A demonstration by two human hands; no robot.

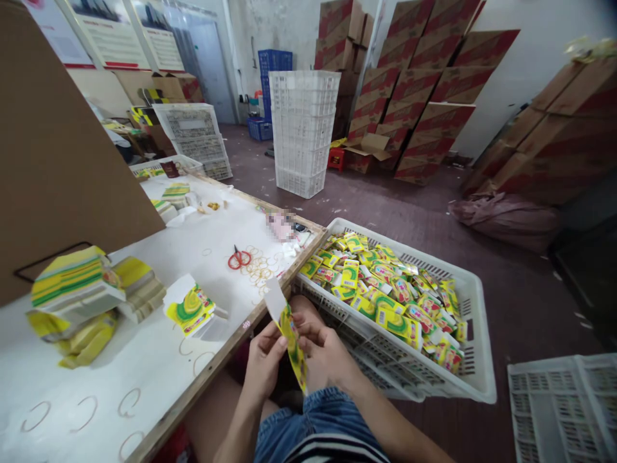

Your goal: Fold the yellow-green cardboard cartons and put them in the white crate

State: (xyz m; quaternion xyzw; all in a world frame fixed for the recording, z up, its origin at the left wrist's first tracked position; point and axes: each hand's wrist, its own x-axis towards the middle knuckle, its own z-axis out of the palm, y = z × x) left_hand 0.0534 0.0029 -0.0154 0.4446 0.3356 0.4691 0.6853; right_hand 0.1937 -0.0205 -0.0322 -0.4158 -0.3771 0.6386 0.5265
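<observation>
Above my lap, a yellow printed carton (295,350) with a white flap standing up at its top is held between both hands. My left hand (264,354) pinches its left side, fingers closed. From the right, my right hand (325,347) grips the same carton with bent fingers. On the white table (159,379) to the left lies a small pile of flat yellow-and-green cartons (190,308). Farther left are thick bundles of flat cartons (77,283). Red-handled scissors (240,258) rest beside many loose rubber bands (260,267).
Right of the table stands a white plastic crate (475,347) heaped with folded yellow cartons (385,289). A brown cardboard sheet (62,161) rises at the left. Stacked white crates (306,128) and cardboard boxes (424,83) stand behind. Another white crate (563,411) is at lower right.
</observation>
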